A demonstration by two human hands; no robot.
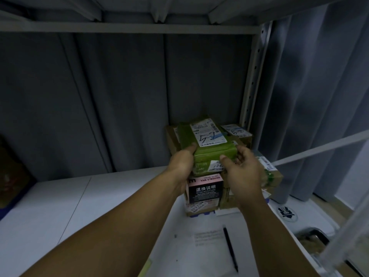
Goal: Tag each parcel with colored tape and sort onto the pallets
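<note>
My left grip [182,163] and right grip [244,170] clasp the near end of the green plastic-wrapped parcel [211,153], topping the parcel stack [203,189] at one o'clock on the white table [119,196], long axis toward twelve.

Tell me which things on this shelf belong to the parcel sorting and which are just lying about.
Job in hand:
green parcel, held by left hand and right hand
pink box under it
labelled brown parcel behind

Probably lying about:
pen
sheet of paper
metal tray
</note>
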